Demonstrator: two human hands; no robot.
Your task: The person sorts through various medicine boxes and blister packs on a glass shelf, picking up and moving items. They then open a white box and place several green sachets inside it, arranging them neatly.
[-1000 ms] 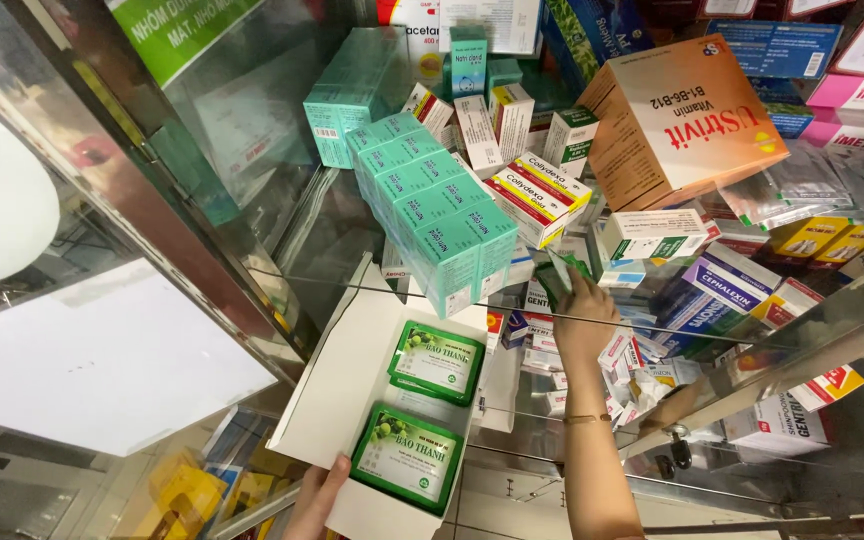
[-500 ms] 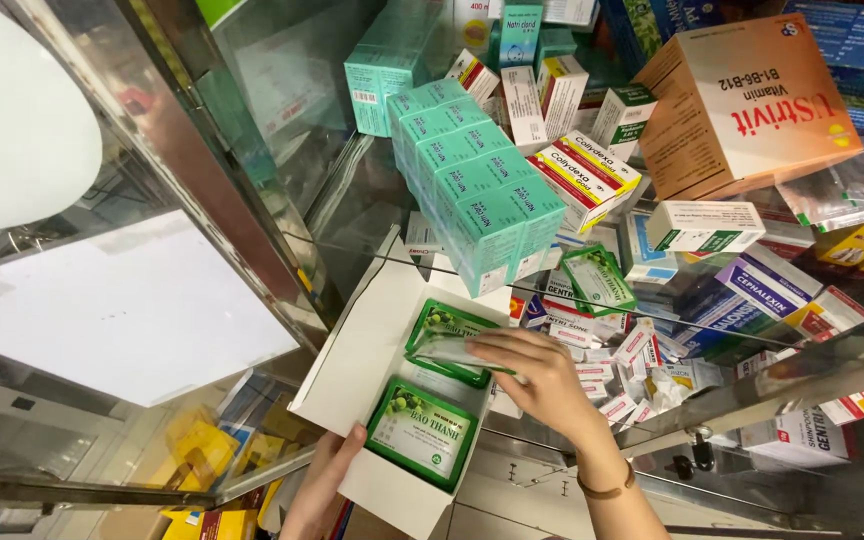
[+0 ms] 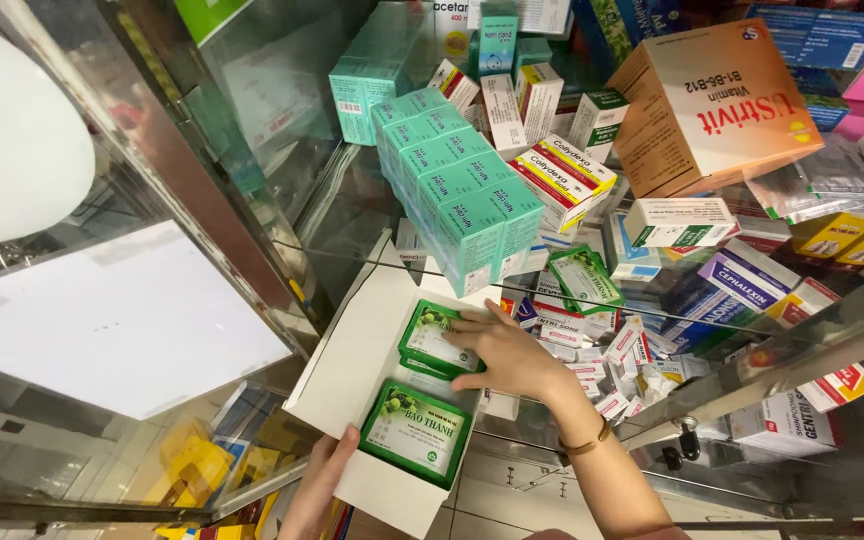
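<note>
At the far left a glass cabinet pane (image 3: 132,330) reflects a pale rectangle, framed by a metal upright (image 3: 202,200). Low and just right of it, the left hand (image 3: 320,480) supports a white carton (image 3: 352,360) from beneath at its near corner; fingers curl up onto the edge, so that grip is clamped on the carton. Inside the carton lie two flat green boxes. The near green box (image 3: 414,433) sits just beyond the left hand, its long axis running across the carton. The far green box (image 3: 434,338) lies up and to the right of it, toward the shelf. The right hand (image 3: 507,355) comes in from the right and is by far the nearer to that far box: its fingers (image 3: 472,325) are spread over the box's right end with the thumb under the edge, closing on it, though whether it is fully gripped I cannot tell. Above, a row of teal boxes (image 3: 462,190) stands on the glass shelf (image 3: 712,330); further right, a large orange carton (image 3: 722,105) lies tilted.
</note>
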